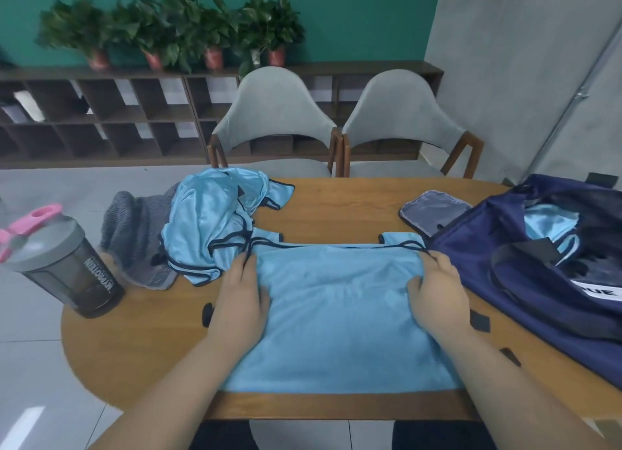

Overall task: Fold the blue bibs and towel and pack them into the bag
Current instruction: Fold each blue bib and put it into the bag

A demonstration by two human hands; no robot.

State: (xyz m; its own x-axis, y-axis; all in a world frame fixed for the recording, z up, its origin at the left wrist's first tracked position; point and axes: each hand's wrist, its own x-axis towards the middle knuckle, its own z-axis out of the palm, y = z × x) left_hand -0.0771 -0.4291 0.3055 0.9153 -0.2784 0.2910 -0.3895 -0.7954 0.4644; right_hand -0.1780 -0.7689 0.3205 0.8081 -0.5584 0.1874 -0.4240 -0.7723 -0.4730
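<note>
Blue bib [336, 318] lies spread flat on the near middle of the wooden table [336, 210], with both hands on it. The left hand [242, 301] rests on its left edge, fingers fairly straight and pointing away from the person, thumb spread on the cloth; it presses and grips nothing. The right hand [437, 298] sits at the upper right corner, fingers curled over the edge and thumb on top, gripping the cloth, which puckers beside the thumb. The dark cords at the bib's two far corners run out from under the fingertips.

Just left of the left hand, a crumpled pile of bibs [215, 224], the same light blue with dark trim, touches the flat bib's far left corner. A grey towel [134, 234] lies bunched behind and under that pile. Further left a dark shaker bottle [67, 264] with a pink lid stands near the table's edge.

Right of the right hand a navy bag [488, 281] stands open, touching the bib's right corner, with a folded bib [548, 224] inside it. Small black tape marks [479, 320] dot the table near both hands. Two grey chairs [272, 113] stand behind the table, with a shelf [101, 120] and potted plants [175, 29] against the green wall.
</note>
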